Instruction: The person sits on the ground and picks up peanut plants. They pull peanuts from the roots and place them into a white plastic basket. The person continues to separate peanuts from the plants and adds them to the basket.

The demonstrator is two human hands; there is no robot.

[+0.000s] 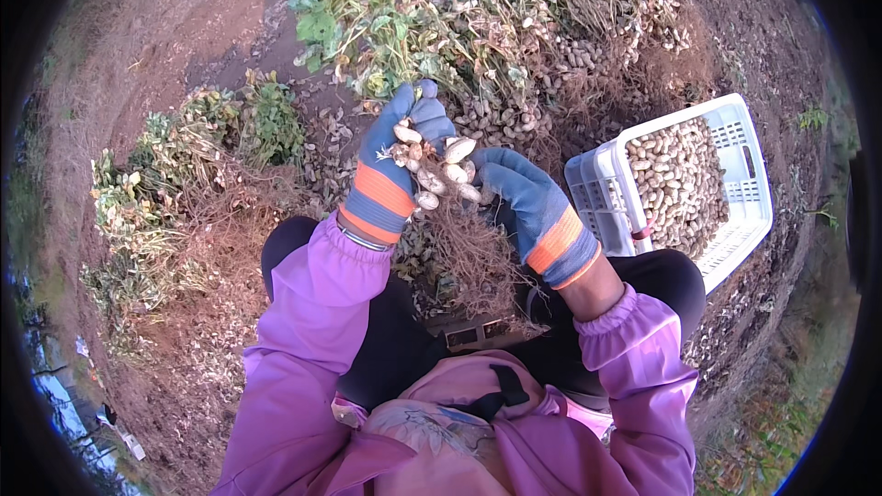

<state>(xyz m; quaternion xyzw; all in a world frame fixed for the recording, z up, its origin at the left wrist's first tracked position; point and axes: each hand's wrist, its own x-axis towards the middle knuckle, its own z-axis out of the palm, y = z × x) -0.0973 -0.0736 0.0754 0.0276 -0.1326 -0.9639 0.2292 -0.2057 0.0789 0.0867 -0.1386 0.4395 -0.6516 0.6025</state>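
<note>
My left hand [389, 117], in a blue-grey work glove with an orange-striped cuff, grips the stems of a pulled peanut plant. A cluster of pale peanut pods [455, 172] hangs over its palm, with thin brown roots [475, 248] trailing down between my knees. From the right, my right hand [527, 193] in a matching glove curls its fingers around pods at the edge of the cluster. Its fingertips are partly hidden. Beside my right knee stands a white plastic crate [747, 186], tilted in view, holding many loose peanuts [679, 179].
Uprooted peanut plants [496, 34] lie heaped ahead, green leaves at left and pods with roots at right. Another pile of plants [179, 172] lies to the left. Dry leaf litter [193, 344] covers the soil. Something with slots [462, 337] shows between my legs.
</note>
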